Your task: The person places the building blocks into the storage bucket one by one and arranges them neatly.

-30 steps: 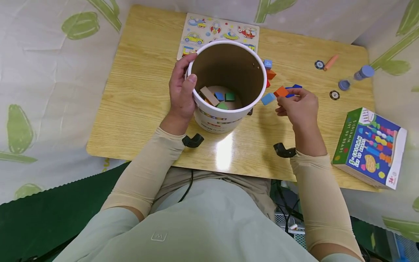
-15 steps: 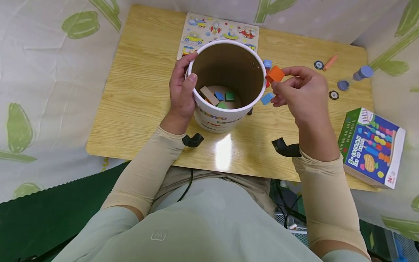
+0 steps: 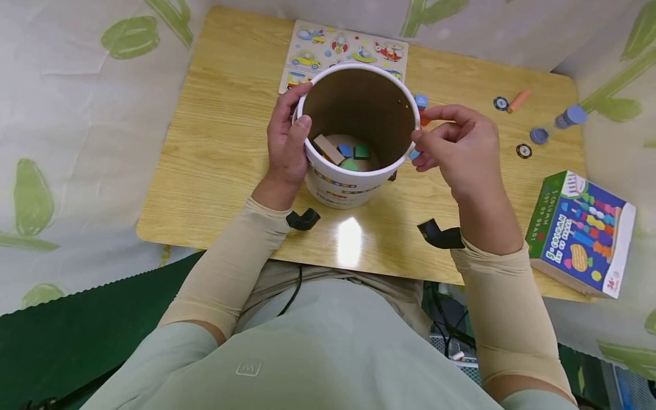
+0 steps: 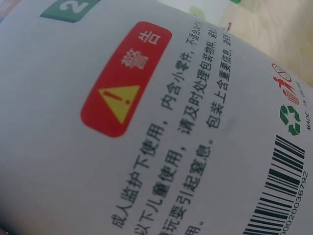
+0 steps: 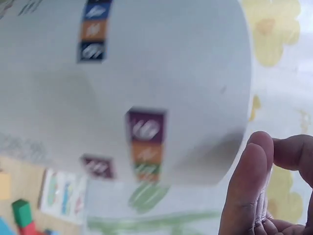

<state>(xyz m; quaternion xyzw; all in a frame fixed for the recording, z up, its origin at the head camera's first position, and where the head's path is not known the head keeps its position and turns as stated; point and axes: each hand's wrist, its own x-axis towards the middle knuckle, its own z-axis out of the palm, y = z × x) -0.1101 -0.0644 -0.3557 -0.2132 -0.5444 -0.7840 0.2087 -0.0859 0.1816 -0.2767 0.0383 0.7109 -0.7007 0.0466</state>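
My left hand [image 3: 288,142] grips the left rim of a tall white bucket [image 3: 338,196], thumb over the edge. Inside lie a beige block [image 3: 328,150], a blue block [image 3: 345,151], a green block [image 3: 361,152] and a light green piece [image 3: 349,164]. My right hand [image 3: 456,142] is at the right rim, fingers bent. In the right wrist view the fingertips [image 5: 257,154] come close together beside the rim, and no block shows between them. An orange patch [image 3: 425,119] shows between index and thumb; whether it is held or lies beyond cannot be told.
A puzzle board [image 3: 353,45] lies behind the bucket. Beside the bucket's right side is a light blue block [image 3: 421,101]. Farther right are two round chips, an orange stick [image 3: 520,101], a sand timer [image 3: 570,116] and a bead-set box [image 3: 581,233] at the table's right edge.
My right hand picked an orange block off the table and brought it up and left to the rim. That block no longer shows clearly in my fingers. My left hand and the bucket stay put.
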